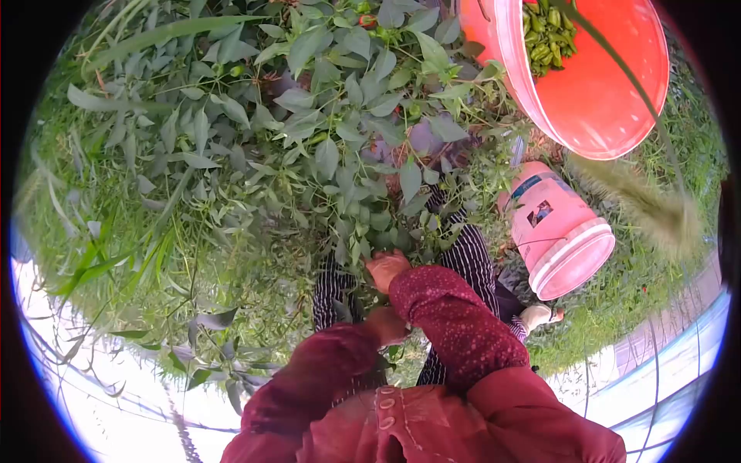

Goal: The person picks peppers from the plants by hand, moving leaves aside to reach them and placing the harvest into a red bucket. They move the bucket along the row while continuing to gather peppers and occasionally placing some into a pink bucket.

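My right hand (387, 270) reaches into the leaves of a pepper plant (328, 147), its fingers curled in. Whatever they close on is hidden among the foliage. Just below it is my left hand (386, 326), close to the right wrist. The left hand is slightly blurred, and its fingers cannot be made out. Near the top of the plant hangs a red pepper (367, 21), with a small green pepper (237, 70) further left.
An orange-red bucket (610, 116) at the upper right holds several green peppers (548, 38). Below it a pink bucket (552, 224) lies tilted among the plants. A grass seed head (648, 204) hangs close to the camera. Tall grass (96, 262) grows at the left.
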